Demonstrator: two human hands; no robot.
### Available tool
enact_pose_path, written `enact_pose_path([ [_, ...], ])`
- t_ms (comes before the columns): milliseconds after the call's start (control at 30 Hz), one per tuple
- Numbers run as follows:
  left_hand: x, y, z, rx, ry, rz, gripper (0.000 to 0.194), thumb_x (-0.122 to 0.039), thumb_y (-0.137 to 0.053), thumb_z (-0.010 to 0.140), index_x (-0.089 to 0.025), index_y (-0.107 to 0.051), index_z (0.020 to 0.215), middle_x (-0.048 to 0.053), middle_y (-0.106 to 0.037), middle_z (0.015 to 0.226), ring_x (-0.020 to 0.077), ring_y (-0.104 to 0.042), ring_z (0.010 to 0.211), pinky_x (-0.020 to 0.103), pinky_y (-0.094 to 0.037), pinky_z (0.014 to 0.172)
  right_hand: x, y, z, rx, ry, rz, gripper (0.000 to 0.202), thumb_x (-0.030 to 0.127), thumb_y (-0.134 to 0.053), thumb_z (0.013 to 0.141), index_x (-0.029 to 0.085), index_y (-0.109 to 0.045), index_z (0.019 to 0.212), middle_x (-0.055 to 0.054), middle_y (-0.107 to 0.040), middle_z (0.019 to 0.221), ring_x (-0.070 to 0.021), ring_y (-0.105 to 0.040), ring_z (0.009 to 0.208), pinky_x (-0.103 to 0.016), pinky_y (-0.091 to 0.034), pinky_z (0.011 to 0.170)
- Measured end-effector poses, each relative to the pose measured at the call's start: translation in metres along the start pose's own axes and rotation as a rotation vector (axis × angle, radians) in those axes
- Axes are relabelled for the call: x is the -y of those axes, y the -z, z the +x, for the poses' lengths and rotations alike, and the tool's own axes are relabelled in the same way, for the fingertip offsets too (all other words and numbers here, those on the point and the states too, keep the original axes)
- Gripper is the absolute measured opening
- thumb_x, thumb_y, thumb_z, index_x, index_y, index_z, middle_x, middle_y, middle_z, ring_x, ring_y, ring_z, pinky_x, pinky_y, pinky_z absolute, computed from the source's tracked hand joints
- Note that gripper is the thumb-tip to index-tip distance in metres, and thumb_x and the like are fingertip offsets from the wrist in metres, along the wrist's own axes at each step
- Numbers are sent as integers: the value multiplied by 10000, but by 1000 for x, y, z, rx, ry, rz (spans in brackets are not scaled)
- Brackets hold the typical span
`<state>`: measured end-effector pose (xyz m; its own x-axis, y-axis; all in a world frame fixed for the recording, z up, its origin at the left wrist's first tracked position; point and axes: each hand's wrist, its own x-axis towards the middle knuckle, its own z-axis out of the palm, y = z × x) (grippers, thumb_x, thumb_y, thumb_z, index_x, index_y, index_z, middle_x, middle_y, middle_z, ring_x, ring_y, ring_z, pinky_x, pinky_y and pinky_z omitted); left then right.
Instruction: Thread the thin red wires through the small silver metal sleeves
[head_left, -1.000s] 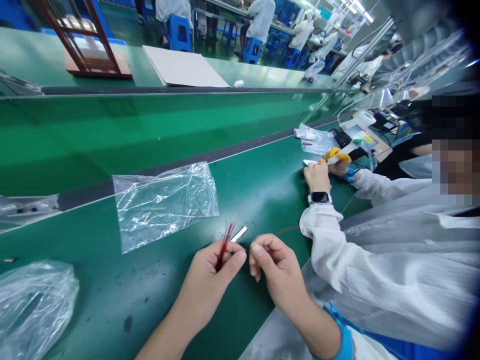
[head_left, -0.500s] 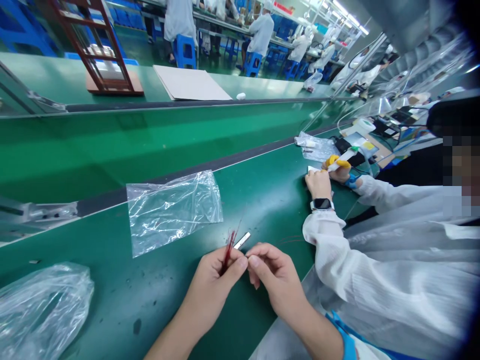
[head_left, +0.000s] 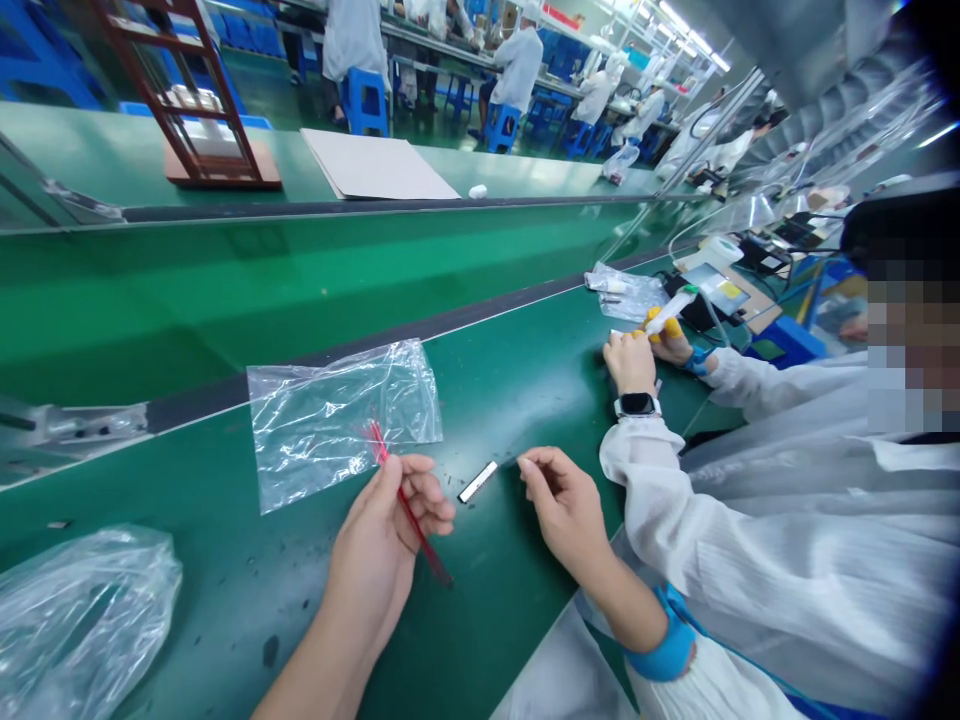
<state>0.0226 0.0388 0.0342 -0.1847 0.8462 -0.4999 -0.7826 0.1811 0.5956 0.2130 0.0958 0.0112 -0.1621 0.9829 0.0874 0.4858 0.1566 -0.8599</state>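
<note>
My left hand holds a bundle of thin red wires between thumb and index finger, its other fingers loosely curled. The bundle slants, with frayed tips above the thumb and its lower end hanging over the green bench. To the right, my right hand is closed in a pinch above the bench, apart from the left. Whatever lies between those fingertips is too fine to make out. Between both hands a small white strip with dark edges lies on the bench, with tiny dark bits around it.
A flat clear plastic bag lies beyond my left hand; a crumpled one is at near left. On the right, a co-worker's hands work close by with a white tool. A green channel runs behind the bench edge.
My hands, earlier together at the fingertips, have moved apart. My left hand went left and turned, tilting the red wires over; the right moved slightly right and up. The white strip is now uncovered.
</note>
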Motion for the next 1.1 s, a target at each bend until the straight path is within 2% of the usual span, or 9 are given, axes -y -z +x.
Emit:
enact_pose_path([
  [100, -1, 0, -1, -6, -17, -16, 335, -473, -763, 787, -151, -702, 857, 39, -675, 715, 197, -677, 677, 294, -573, 613, -2, -1, 1, 37, 17, -35, 207, 333, -561, 960, 205, -631, 813, -4, -616, 696, -154, -546, 581, -271, -437, 554],
  [200, -3, -2, -2, -27, -51, -49, 316, -469, -744, 809, -159, -707, 855, 39, -682, 730, 203, -691, 722, 308, -589, 677, 0, -2, -1, 53, 58, -79, 200, 316, -554, 965, 208, -635, 818, -15, -648, 729, -168, -583, 623, -278, -458, 589],
  [500, -4, 3, 0, -41, -95, -105, 278, -420, -610, 925, -173, -720, 858, 34, -688, 756, 187, -699, 740, 296, -603, 706, -1, -3, -2, 72, 90, -144, 192, 289, -543, 968, 214, -626, 812, -11, -635, 714, -170, -568, 606, -282, -440, 579],
  [700, -5, 3, 3, -94, -137, -193, 320, -374, -504, 987, -185, -722, 852, 34, -703, 763, 176, -715, 754, 283, -607, 710, 0, -5, -2, 79, 92, -166, 193, 286, -540, 966, 213, -621, 807, -8, -622, 702, -167, -548, 592, -282, -417, 571],
  [1100, -6, 3, 4, -98, -163, -207, 353, -375, -452, 1009, -201, -726, 871, 36, -725, 802, 177, -727, 805, 289, -607, 741, 0, -3, -2, 74, 102, -180, 192, 273, -537, 968, 198, -624, 814, -9, -613, 702, -164, -548, 608, -278, -415, 583],
])
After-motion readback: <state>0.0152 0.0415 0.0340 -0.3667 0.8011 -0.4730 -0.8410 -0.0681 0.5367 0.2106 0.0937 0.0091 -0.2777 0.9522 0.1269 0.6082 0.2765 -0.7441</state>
